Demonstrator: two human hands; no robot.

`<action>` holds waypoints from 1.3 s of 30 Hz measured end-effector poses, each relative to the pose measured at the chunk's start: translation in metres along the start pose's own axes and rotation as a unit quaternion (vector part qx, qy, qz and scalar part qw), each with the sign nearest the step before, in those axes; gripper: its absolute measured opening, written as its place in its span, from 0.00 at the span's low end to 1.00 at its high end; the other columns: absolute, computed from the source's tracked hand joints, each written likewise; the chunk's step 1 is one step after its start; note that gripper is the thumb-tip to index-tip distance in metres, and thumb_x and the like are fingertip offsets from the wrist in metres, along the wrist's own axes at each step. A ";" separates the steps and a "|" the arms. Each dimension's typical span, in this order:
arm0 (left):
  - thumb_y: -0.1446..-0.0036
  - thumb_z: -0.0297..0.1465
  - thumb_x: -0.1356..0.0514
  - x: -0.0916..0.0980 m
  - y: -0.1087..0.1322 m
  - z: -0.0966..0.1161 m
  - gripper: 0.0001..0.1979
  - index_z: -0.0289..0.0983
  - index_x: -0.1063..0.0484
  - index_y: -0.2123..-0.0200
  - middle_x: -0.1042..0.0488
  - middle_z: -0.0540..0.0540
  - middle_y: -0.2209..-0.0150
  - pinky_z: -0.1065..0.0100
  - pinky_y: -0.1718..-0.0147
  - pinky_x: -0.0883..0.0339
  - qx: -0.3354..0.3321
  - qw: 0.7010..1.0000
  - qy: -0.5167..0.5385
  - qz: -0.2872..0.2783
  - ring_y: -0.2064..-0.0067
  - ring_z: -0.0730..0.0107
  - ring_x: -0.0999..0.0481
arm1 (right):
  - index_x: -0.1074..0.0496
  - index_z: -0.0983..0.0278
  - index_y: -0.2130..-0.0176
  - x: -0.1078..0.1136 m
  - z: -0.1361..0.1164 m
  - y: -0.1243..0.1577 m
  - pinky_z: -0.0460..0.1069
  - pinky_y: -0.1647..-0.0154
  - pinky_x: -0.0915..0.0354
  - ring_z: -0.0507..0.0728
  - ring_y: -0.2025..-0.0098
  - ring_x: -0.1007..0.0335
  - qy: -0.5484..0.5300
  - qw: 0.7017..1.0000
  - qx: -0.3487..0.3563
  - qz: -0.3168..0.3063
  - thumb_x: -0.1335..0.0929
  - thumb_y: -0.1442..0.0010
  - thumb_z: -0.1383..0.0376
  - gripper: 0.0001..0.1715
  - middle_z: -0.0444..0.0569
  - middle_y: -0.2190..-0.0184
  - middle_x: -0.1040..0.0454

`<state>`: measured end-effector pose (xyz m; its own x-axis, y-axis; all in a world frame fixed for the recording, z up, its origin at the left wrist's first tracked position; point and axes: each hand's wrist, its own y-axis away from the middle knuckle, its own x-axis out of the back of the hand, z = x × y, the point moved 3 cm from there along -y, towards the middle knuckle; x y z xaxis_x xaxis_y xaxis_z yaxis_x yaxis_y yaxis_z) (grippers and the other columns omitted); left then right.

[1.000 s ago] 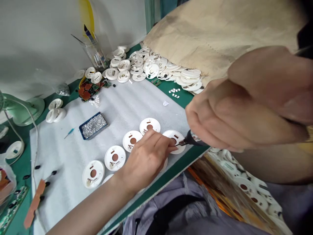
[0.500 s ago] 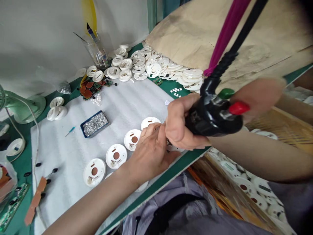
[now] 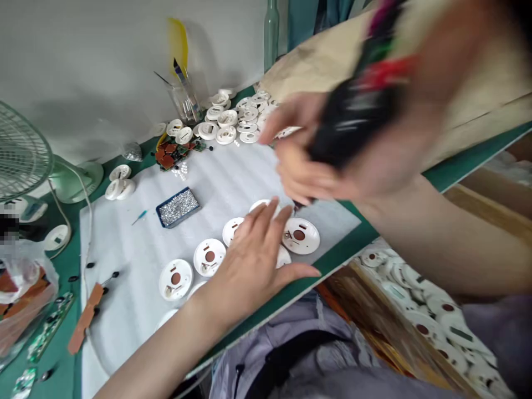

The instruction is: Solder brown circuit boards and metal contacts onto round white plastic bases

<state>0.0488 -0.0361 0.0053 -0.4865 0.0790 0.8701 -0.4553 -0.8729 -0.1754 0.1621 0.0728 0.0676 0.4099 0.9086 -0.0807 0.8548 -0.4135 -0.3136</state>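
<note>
My left hand (image 3: 253, 260) lies flat with fingers stretched over the white foam sheet (image 3: 233, 183), covering parts of the row of white round plastic discs (image 3: 210, 256). One disc (image 3: 301, 235) lies uncovered just right of its fingertips. My right hand (image 3: 332, 160), blurred by motion, is wrapped round a black electric screwdriver (image 3: 353, 119) with red and green buttons, lifted above the discs. Its tip shows just above the sheet near my left fingertips.
A small blue tray of screws (image 3: 178, 206) sits left of the discs. A heap of white discs (image 3: 233, 119) and a glass jar (image 3: 183, 102) stand at the back, brown paper (image 3: 324, 61) behind. A fan (image 3: 25, 158) is at left. A box of discs (image 3: 415, 305) sits below the table edge.
My right hand has lifted the screwdriver up and away from the disc. My left hand has flattened and slid back, uncovering the rightmost disc. The view has shifted right.
</note>
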 end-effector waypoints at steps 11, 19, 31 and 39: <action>0.36 0.52 0.44 0.010 0.225 -0.020 0.35 0.39 0.46 0.34 0.38 0.31 0.41 0.41 0.49 0.31 0.310 0.919 -0.180 0.162 0.42 0.41 0.33 | 0.37 0.62 0.43 -0.001 0.070 0.130 0.60 0.44 0.29 0.65 0.41 0.35 0.594 0.769 -0.232 0.043 0.40 0.37 0.41 0.35 0.57 0.39 0.38; 0.36 0.34 0.40 -0.009 0.187 -0.012 0.22 0.39 0.39 0.41 0.32 0.36 0.46 0.50 0.51 0.28 0.243 0.929 -0.163 0.228 0.46 0.50 0.29 | 0.45 0.54 0.36 -0.051 0.077 0.107 0.51 0.54 0.27 0.58 0.50 0.29 0.575 0.792 -0.208 0.004 0.38 0.36 0.45 0.35 0.54 0.41 0.38; 0.45 0.20 0.37 -0.031 0.108 0.016 0.32 0.43 0.37 0.39 0.34 0.36 0.43 0.45 0.49 0.28 0.155 0.970 -0.088 0.164 0.44 0.47 0.30 | 0.44 0.61 0.35 -0.017 0.081 0.063 0.55 0.46 0.30 0.60 0.47 0.33 0.619 0.768 -0.160 0.033 0.36 0.36 0.51 0.36 0.58 0.45 0.38; 0.39 0.28 0.38 0.014 0.151 -0.031 0.20 0.45 0.32 0.44 0.33 0.39 0.45 0.56 0.57 0.22 0.214 0.928 -0.113 0.284 0.53 0.57 0.24 | 0.43 0.61 0.35 -0.036 0.076 0.057 0.55 0.44 0.30 0.57 0.47 0.32 0.631 0.765 -0.126 -0.017 0.37 0.35 0.58 0.32 0.57 0.43 0.39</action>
<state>-0.0501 -0.1518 -0.0235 -0.3671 -0.5128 0.7761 0.1874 -0.8580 -0.4783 0.1723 0.0205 -0.0191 0.2318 0.2031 0.9513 0.8407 -0.5338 -0.0909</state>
